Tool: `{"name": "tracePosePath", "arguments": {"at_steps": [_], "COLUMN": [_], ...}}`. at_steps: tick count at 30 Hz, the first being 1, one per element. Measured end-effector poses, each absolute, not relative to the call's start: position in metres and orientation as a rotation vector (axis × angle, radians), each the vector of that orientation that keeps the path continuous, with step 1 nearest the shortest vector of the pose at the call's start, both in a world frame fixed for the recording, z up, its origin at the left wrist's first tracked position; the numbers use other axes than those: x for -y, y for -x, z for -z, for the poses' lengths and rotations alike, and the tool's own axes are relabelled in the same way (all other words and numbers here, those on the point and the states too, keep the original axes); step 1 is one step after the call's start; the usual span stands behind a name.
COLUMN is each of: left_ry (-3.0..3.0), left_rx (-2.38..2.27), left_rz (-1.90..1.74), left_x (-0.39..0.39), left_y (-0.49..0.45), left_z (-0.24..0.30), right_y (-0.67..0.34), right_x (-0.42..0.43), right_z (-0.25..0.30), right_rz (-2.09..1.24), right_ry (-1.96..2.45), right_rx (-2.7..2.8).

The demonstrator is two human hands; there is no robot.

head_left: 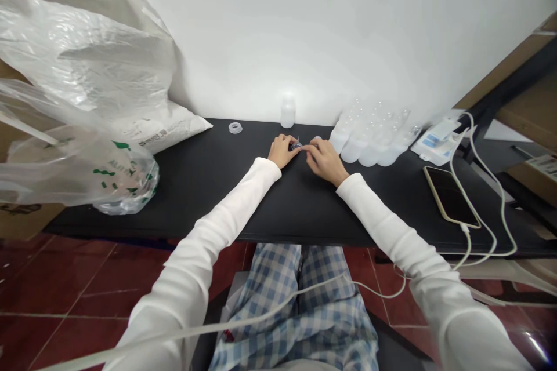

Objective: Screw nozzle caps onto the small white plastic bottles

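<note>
My left hand (282, 151) and my right hand (322, 160) rest close together on the black table (226, 185), near its far edge. Both are curled, and their fingertips pinch a small clear plastic piece (297, 144) between them. It is too small to name. A small white bottle (288, 112) stands upright just behind my hands against the wall. A clear ring-shaped cap (235, 127) lies to the left of the bottle.
A row of several clear bottles (372, 136) lies at the right. A phone (451, 195) with a white cable lies further right, beside a white packet (437, 142). Large plastic bags (82, 110) fill the table's left end. Cardboard boxes stand at far right.
</note>
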State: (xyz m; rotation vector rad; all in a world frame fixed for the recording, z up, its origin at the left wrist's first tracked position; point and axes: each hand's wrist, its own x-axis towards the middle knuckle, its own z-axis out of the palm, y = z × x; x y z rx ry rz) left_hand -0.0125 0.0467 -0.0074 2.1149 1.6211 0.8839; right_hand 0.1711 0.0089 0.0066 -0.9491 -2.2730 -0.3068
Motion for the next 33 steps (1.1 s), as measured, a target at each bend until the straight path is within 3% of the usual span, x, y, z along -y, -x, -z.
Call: {"name": "tracePosePath", "arguments": {"at_steps": [4,8,12,18,21,24,27,33], "left_ry": [-2.036,-1.823,-1.682,-1.701,-1.922,-2.146,-2.010,-1.862], "left_rx": [-1.602,-1.243,-0.932,-0.893,-1.046,-1.561,-2.047,-2.135], "left_rz": [-0.953,-1.037,-0.974,-0.855,-0.904,-1.059,-1.174,-1.002], "left_x": [-0.047,-0.048,-0.040,-0.030,-0.033,-0.043,-0.057,-0.072], "left_y": [0.014,0.020,0.029,0.035,0.043,0.067,0.100,0.137], "left_z": [0.005,0.003,0.003,0.006,0.001,-0.004,-0.003,0.004], "right_y": [-0.166,-0.169,-0.169,-0.168,-0.169,-0.169,-0.168,-0.165], "right_x": [-0.011,-0.010,-0.008,-0.006,-0.006,-0.006,-0.006,-0.003], "right_z": [-0.002,-0.003,-0.005,-0.004,-0.004,-0.004,-0.005,-0.005], "right_rz": [0.245,0.152,0.086,0.007,-0.018,-0.038,-0.040,-0.040], "right_ry": [0.854,0.837,0.844,0.852,0.850,0.844,0.847,0.841], "right_rx": [2.339,2.294,2.279,2.257,2.244,2.220,2.222,2.252]}}
